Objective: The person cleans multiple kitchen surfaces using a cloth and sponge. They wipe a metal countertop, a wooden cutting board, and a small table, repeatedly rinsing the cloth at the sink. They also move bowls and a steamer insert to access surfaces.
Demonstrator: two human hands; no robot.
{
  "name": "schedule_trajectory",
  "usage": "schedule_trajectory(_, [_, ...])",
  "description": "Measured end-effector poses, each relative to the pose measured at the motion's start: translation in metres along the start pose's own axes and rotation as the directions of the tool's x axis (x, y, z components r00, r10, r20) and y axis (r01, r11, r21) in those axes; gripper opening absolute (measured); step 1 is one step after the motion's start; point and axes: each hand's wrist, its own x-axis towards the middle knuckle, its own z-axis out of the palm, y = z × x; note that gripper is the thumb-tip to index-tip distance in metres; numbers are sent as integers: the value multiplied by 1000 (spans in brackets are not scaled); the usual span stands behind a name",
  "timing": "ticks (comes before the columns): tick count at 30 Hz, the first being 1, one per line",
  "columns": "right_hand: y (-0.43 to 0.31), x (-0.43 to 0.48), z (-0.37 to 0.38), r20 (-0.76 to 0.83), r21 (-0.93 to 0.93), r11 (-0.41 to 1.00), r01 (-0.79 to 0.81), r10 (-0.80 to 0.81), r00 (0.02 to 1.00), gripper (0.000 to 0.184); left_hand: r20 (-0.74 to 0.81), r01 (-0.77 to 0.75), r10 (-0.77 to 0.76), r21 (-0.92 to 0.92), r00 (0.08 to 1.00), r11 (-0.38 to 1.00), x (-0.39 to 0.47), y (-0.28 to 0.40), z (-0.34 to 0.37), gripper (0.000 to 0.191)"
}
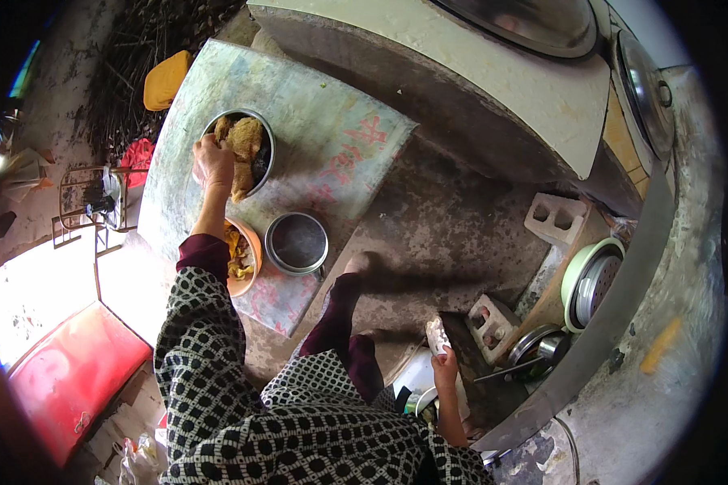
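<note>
My left hand (215, 160) reaches over the left rim of a round metal bowl (271, 142), its fingertips at the brown, rough-textured food pieces (244, 140) inside; whether they grip a piece is hidden. Nearer my body on the same low table (306, 91) are an orange bowl (256, 254) of yellow scraps and an empty-looking metal cup (297, 243) with a handle. Down at the right, my right hand (444, 362) is closed around the lower end of a whitish, flaking, elongated object (437, 335), held above the floor near a white bucket (415, 373).
A tiled stove counter (461, 54) with metal lids crosses the top right. Hollow blocks (556, 218), a green basin (573, 279) and a pan with a long handle (537, 345) stand at right. A yellow container (167, 80) and a red-topped surface (82, 376) lie left.
</note>
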Motion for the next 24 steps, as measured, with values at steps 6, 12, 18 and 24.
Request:
schedule_trajectory(6, [-4, -4, 6, 52, -10, 999, -38, 38, 998, 44, 43, -198, 194, 244, 980, 949, 15, -18, 16, 22])
schedule_trajectory(12, [-7, -2, 6, 51, 32, 999, 4, -5, 999, 41, 142, -143, 111, 241, 984, 960, 36, -36, 18, 19])
schedule_trajectory(18, [2, 14, 1, 50, -147, 987, 72, -65, 997, 39, -68, -33, -19, -684, 997, 729, 42, -74, -15, 18])
schedule_trajectory(24, [-48, 29, 8, 144, 40, 980, 193, -196, 970, 37, 142, 163, -99, -955, 985, 248, 29, -89, -87, 7])
